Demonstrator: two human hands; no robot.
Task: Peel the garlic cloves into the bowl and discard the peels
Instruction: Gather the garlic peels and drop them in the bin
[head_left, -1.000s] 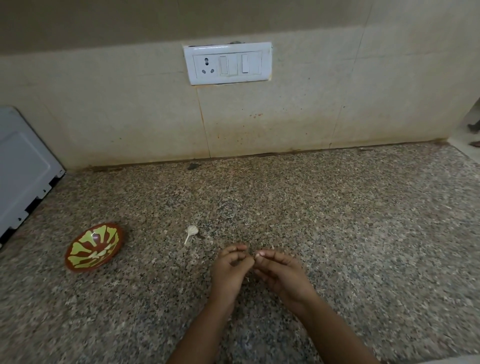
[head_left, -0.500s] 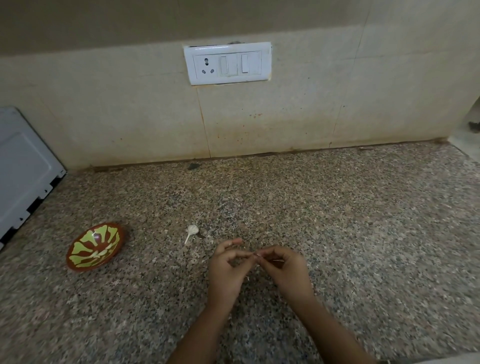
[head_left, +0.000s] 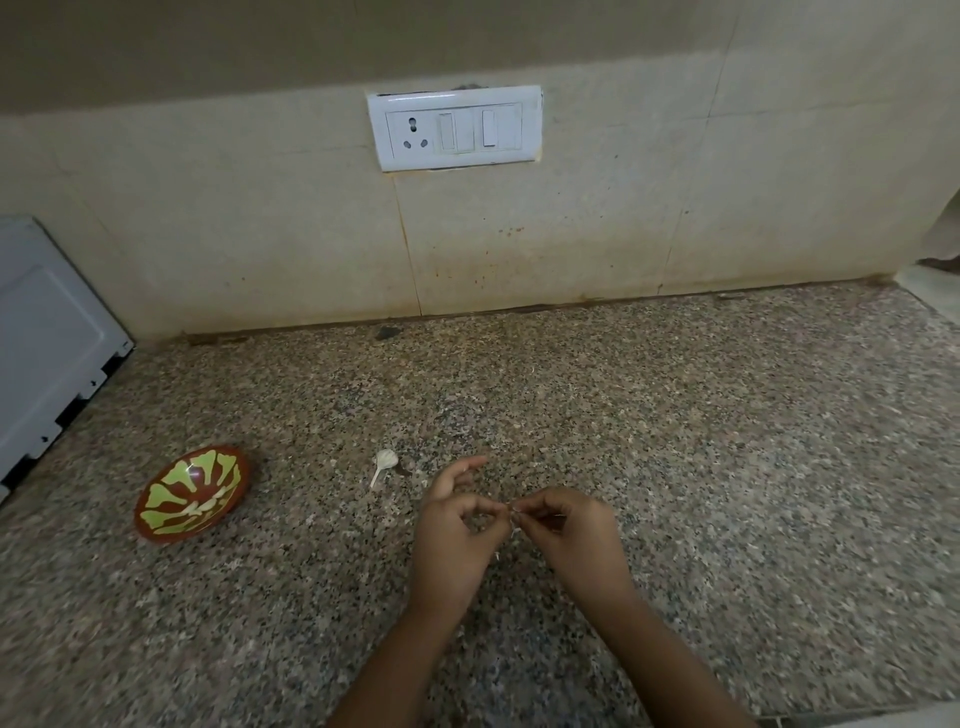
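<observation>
Two hands meet low over the desk (head_left: 727, 467). Left hand (head_left: 457, 540) and right hand (head_left: 576, 535) both pinch one tiny garlic clove (head_left: 513, 514) at the fingertips; it's mostly hidden, with white peel scraps (head_left: 515, 529) showing. Left index finger sticks up free. Another white garlic piece (head_left: 387, 461) lies just beyond the left hand. Bowl (head_left: 247, 475) sits well left of both hands.

A speckled granite countertop (head_left: 727, 441) is filling the lower half of the frame. A red-brown bowl (head_left: 248, 470) with a yellow-green pattern is sitting on it at lower left. A white garlic piece (head_left: 387, 461) with a thin tail is lying left of centre. A white appliance (head_left: 47, 332) is standing at the left edge.
</observation>
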